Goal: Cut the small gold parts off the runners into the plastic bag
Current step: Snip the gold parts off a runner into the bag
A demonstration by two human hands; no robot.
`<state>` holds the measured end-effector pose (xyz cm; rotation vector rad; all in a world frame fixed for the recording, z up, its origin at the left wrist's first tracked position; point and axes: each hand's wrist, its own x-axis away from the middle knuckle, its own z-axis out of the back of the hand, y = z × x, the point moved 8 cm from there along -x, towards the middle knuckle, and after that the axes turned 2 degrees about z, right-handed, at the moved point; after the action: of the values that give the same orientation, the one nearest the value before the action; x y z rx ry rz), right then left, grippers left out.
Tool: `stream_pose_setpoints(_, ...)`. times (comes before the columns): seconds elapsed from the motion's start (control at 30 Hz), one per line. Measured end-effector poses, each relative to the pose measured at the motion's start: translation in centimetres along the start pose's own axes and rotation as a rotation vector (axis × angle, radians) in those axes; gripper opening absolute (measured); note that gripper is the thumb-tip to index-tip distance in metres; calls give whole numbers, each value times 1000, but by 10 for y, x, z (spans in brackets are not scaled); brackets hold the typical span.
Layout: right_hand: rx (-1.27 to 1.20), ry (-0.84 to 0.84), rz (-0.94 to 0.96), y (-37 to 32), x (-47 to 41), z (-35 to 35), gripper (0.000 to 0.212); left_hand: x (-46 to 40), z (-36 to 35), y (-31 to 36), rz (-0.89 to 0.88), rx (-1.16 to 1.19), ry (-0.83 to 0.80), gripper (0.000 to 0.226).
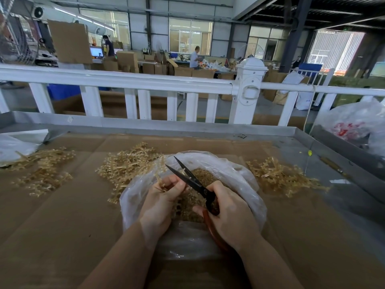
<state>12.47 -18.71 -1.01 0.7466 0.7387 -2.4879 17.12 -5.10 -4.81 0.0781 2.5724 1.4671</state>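
Observation:
A clear plastic bag (245, 180) lies open on the cardboard in front of me, with loose small gold parts (206, 176) heaped inside. Over its mouth my left hand (160, 203) pinches a gold runner (159, 180) between thumb and fingers. My right hand (231, 213) grips black scissors (187, 176) by their red-brown handles. The blades stand apart, and a small gold piece sits between them near the tips. Part of the runner is hidden behind my left fingers.
Piles of gold runners lie on the cardboard-covered table (62, 226): one at the left (43, 170), one behind the bag (129, 163), one at the right (279, 174). A plastic bag with red contents (354, 126) sits far right. A white railing (129, 82) backs the table.

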Motion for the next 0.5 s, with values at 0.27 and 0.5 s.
stream_pose_setpoints(0.27,34,-7,-12,0,0,0,46,-2,6,-4,-1,-13,56,10)
stream_pose_setpoints(0.5,54,19,-29,2,1,2,43,0,6,-2,-40,-123,113,33)
